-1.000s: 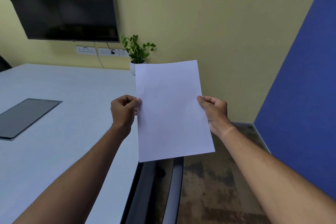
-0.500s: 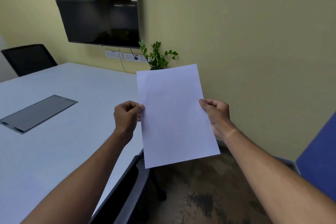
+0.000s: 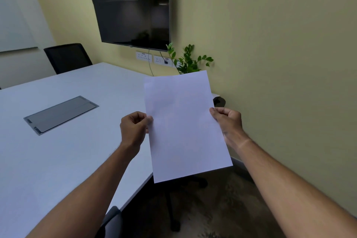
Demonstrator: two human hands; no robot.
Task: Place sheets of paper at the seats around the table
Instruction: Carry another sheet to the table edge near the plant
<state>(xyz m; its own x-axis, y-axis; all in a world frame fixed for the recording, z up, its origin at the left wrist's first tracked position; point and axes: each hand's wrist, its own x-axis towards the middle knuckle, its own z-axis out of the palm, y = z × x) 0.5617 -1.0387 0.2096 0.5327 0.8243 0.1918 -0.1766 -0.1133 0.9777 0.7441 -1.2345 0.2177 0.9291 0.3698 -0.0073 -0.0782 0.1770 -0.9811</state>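
I hold a blank white sheet of paper (image 3: 185, 123) in the air over the near right corner of the white table (image 3: 63, 152). My left hand (image 3: 134, 127) pinches the sheet's left edge and my right hand (image 3: 228, 121) pinches its right edge. The sheet is upright and slightly tilted, partly over the table's edge and partly over the floor. Whether it is one sheet or a thin stack cannot be told.
A grey cable hatch (image 3: 60, 115) is set into the table top. A black chair (image 3: 67, 57) stands at the far side, another chair's back (image 3: 114, 220) is below me. A wall screen (image 3: 133, 7), sockets (image 3: 152, 58) and a potted plant (image 3: 188, 60) are beyond.
My view has swung left: the blue wall panel has left the frame, and the screen and far chair have come in. Both hands keep the same grip on the sheet.
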